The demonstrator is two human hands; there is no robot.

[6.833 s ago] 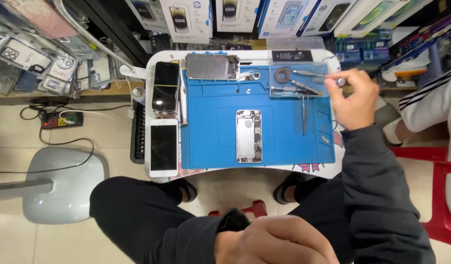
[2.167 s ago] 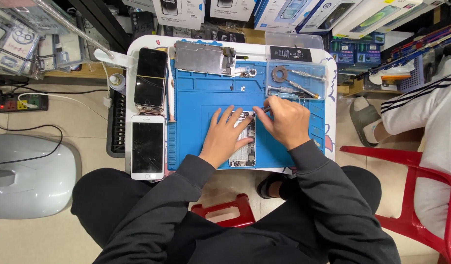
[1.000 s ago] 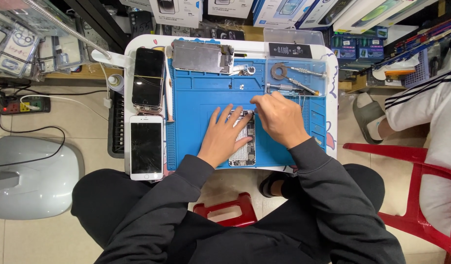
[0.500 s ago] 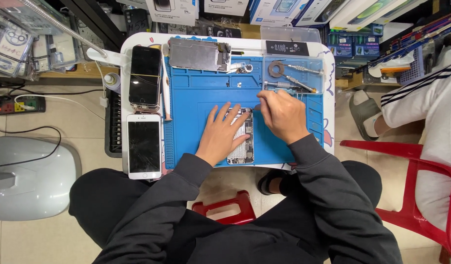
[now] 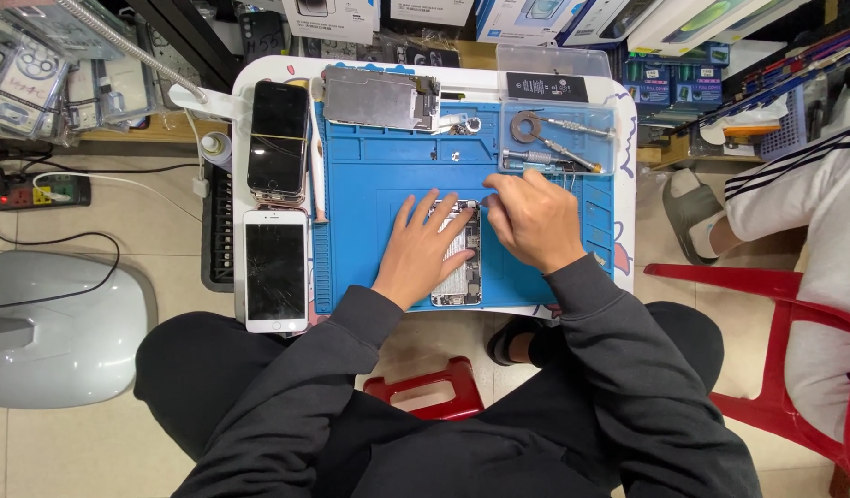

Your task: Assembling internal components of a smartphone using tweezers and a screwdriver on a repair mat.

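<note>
Far out to the left of the left hand, on the floor: a grey rounded lamp base (image 5: 60, 327); a power strip (image 5: 33, 192) with black cable, further up. Nearer the left hand, at the edge of the small white table (image 5: 625, 166): a white phone with cracked dark screen (image 5: 275, 270), face up; above it, just apart, a black phone (image 5: 278, 136), face up. Beneath both hands: a blue work mat (image 5: 369, 198) covering most of the table. Left hand (image 5: 418, 251): laid flat, fingers spread and open, palm down on the left half of an opened phone body (image 5: 460, 263), which lies upright on the mat between the two hands; nothing gripped. Above the left hand, at the mat's top edge: a detached screen panel, metal back up (image 5: 379, 97). Right hand (image 5: 531, 221): curled, fingertips pinched together at the phone body's upper right corner; whether a tool or part sits in the pinch cannot be told. Just above the right hand: a clear tray (image 5: 558, 138) holding screwdrivers and a metal ring. Well to the right of the right hand: a red plastic chair (image 5: 794, 323); a seated person's white sleeve with dark stripes (image 5: 794, 189); a sandalled foot (image 5: 688, 212).
</note>
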